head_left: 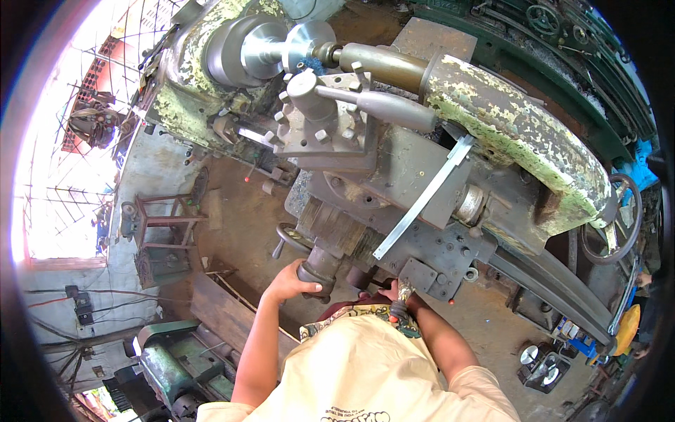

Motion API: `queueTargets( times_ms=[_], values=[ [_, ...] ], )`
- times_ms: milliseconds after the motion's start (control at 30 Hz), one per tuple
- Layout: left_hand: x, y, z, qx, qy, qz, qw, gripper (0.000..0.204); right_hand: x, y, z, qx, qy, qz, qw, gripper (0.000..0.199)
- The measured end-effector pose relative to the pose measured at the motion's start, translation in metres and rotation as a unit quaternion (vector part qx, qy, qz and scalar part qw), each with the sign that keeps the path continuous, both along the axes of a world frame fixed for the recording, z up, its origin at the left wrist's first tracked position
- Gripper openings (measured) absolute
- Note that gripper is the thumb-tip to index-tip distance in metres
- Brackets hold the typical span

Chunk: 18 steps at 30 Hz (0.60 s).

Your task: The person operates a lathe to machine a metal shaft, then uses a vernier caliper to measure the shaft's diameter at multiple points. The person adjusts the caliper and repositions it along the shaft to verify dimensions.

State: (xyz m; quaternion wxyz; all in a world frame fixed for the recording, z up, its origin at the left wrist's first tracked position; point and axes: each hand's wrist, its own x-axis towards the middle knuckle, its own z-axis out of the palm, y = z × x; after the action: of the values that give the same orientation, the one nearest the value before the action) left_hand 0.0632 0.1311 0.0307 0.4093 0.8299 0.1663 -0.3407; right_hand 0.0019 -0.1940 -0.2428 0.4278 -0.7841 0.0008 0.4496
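Head camera view showed a workshop with a brown floor (232,239), a pale, stained wall (158,165) and a bright barred window (67,211) on the left. A reddish-brown stand (169,219) stood beside that wall, and a green machine (172,369) sat at the lower left. Across the middle ran a large lathe (415,176), its grey metal worn and its pale green paint flaking. A shiny metal piece (306,41) was mounted at its upper left end, near the square tool holder (327,133) with its long handle (397,109). A silver caliper (422,200) lay slantwise on the lathe, and a wheel (622,218) was fixed at its far right end. The person's left forearm rose from the lower edge, and the left hand (288,283) gripped a round metal knob (316,278) at the lathe's near side, the thumb lying across it and the fingers curled around, partly hidden. Beyond the knob was a small handwheel (294,239). The right arm bent inward, the right hand (389,290) low before the waist, beside a lever (399,308); whether its fingers pinched anything could not be told.
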Motion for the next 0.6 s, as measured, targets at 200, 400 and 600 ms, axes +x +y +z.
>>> queueTargets(
  times_ms=[200,400,600],
  values=[
    [-0.001,-0.018,0.018,0.089,-0.024,-0.010,0.996,0.106,0.001,0.001,-0.032,-0.010,-0.029,0.058,0.998,0.088],
    [0.000,-0.036,0.032,0.142,-0.033,-0.007,0.989,0.109,-0.013,-0.007,-0.038,0.033,-0.041,0.009,0.999,0.090],
    [-0.007,-0.047,0.031,0.186,-0.064,0.004,0.981,0.108,-0.006,-0.002,-0.051,-0.021,-0.037,0.065,0.997,0.088]
  ],
)
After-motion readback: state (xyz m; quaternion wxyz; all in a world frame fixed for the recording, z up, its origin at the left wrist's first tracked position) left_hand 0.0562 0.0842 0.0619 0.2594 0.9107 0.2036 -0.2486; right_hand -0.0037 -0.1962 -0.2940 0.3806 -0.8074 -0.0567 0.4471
